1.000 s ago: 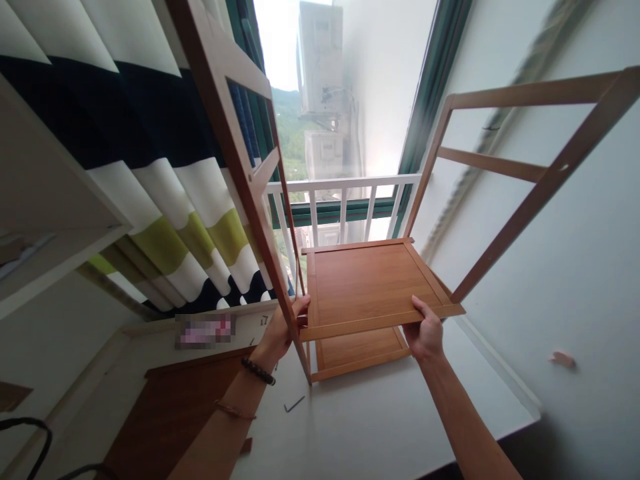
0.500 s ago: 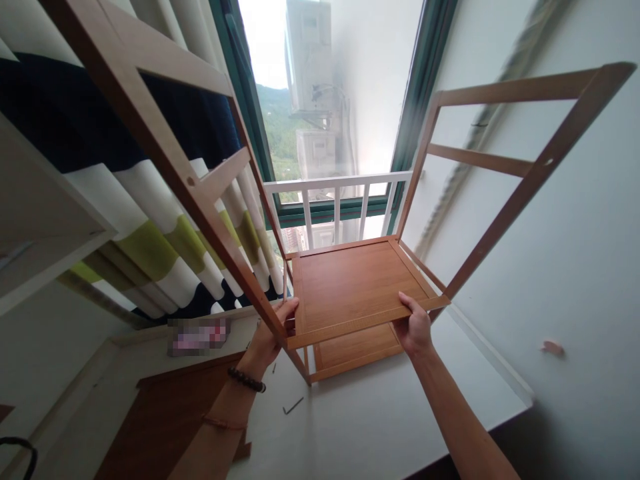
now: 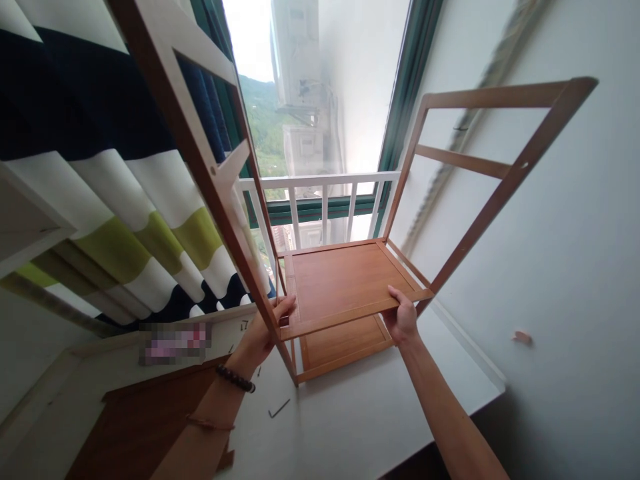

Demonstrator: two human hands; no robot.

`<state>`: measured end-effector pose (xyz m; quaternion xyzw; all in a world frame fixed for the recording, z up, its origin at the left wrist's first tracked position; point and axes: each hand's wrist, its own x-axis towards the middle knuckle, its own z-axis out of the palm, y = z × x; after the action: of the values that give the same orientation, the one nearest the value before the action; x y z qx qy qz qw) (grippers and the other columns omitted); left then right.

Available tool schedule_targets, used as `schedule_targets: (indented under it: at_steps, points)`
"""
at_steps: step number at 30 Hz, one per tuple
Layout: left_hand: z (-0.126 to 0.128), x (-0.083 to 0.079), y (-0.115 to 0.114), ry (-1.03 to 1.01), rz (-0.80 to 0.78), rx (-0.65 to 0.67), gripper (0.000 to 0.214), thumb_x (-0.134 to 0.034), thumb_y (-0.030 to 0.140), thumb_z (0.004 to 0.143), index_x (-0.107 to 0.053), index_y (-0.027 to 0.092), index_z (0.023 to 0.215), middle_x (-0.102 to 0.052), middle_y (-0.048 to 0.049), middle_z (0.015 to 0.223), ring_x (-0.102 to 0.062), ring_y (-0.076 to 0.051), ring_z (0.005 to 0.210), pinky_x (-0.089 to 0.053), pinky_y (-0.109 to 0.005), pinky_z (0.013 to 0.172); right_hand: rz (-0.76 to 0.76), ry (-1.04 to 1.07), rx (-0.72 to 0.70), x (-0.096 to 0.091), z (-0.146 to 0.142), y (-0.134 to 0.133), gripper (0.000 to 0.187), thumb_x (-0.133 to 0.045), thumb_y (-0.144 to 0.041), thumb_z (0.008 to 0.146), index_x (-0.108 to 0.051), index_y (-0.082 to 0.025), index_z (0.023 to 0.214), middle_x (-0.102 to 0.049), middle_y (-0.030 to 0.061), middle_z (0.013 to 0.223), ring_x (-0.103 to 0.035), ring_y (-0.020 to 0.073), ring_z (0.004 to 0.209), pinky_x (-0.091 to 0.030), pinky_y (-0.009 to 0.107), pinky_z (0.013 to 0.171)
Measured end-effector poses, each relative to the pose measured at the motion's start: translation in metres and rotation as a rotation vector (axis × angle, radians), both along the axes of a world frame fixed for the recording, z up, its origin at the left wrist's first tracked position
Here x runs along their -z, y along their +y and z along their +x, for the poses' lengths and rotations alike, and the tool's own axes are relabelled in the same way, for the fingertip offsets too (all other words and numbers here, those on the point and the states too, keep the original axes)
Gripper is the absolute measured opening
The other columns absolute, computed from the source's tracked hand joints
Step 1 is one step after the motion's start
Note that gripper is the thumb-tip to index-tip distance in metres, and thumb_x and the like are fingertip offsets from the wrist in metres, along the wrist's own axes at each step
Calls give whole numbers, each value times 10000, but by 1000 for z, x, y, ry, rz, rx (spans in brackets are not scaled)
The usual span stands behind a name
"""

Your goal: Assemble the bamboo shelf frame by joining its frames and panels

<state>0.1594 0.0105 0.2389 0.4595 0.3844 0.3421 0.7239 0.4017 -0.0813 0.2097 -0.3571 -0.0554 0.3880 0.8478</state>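
A brown wooden shelf unit stands on the white surface, with two tall side frames, the left one (image 3: 200,167) and the right one (image 3: 480,227). Between them lies a shelf board (image 3: 345,277), and a lower board (image 3: 345,347) shows beneath it. At the near left corner my left hand (image 3: 267,327) is closed around the left frame's post and the board's edge; some of its fingers are hidden behind the post. My right hand (image 3: 401,319) grips the front edge of the upper board near its right end, thumb on top and fingers underneath.
An Allen key (image 3: 279,409) lies on the white surface (image 3: 340,427), with several small screws (image 3: 244,325) farther left. A loose brown panel (image 3: 150,420) rests at lower left beside a blurred packet (image 3: 175,343). Striped curtains (image 3: 135,233), a white railing (image 3: 325,180) and a wall surround the unit.
The whole scene has shifted somewhat left in view as the head turned right. Both hands keep the same holds on the shelf unit.
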Motion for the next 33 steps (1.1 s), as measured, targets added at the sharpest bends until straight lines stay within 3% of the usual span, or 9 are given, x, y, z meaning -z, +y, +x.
schedule_targets:
  at_steps: [5,12,20,26,33]
  points:
    - [3,-5,1,-34,-70,50,265,-722,261,611,-591,125,797,-628,-32,729,-594,-101,602,-479,-178,543,-17,-23,-38,0,6,0,231,-666,-121,630,-608,-151,852,-666,-27,714,-611,115,566,-546,232,556]
    - [7,-3,-1,-86,-90,-6,258,-716,230,606,-577,129,798,-617,-12,678,-581,-94,545,-477,-177,494,39,-35,-143,-2,10,-8,239,-653,-196,692,-600,-180,924,-684,-15,808,-642,139,688,-561,260,618]
    - [11,1,-3,-128,-57,-44,231,-703,243,597,-518,142,690,-524,49,570,-476,-45,458,-380,-154,433,125,35,-356,-14,-41,-13,266,-637,-242,728,-599,-205,989,-673,6,961,-620,150,912,-547,259,729]
    - [13,4,-7,-40,62,-42,248,-671,303,607,-480,148,643,-477,49,573,-442,-54,486,-349,-180,470,8,21,-306,-17,-66,-7,226,-690,-193,668,-621,-175,883,-681,0,882,-634,136,837,-545,221,688]
    - [15,6,-9,48,177,9,301,-593,410,678,-425,173,602,-419,49,533,-403,-78,484,-326,-216,491,-71,46,-192,-7,-63,0,94,-682,-116,616,-621,-126,686,-683,6,705,-635,126,656,-550,224,603]
